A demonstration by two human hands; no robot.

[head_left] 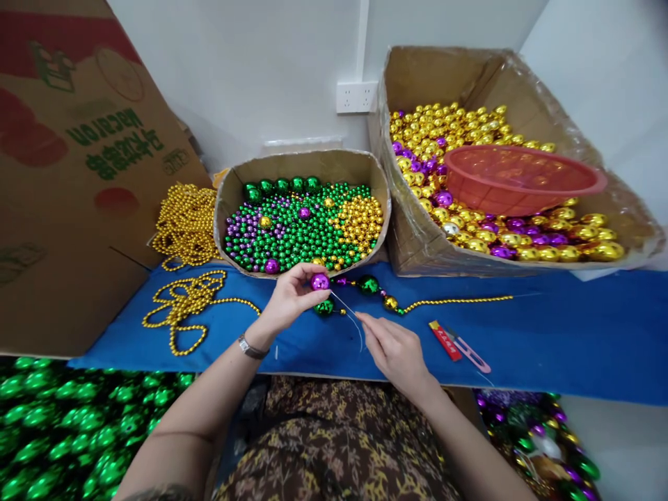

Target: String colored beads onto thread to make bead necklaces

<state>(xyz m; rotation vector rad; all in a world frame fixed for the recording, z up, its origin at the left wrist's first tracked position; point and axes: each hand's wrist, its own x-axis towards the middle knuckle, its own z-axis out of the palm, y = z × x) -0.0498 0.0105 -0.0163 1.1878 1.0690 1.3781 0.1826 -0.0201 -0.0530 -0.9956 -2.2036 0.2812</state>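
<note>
My left hand pinches a large purple bead just above the blue cloth. My right hand pinches the end of a thin wire or thread that runs up to the purple bead. A partly strung strand lies beside them: a green bead, a gold bead, another green bead under my left fingers, then a line of small gold beads trailing right.
A low cardboard tray holds green, purple and gold beads. A big box at the right holds gold and purple balls and a red plastic basin. Gold bead strands lie left. Thread snips and a red packet lie right.
</note>
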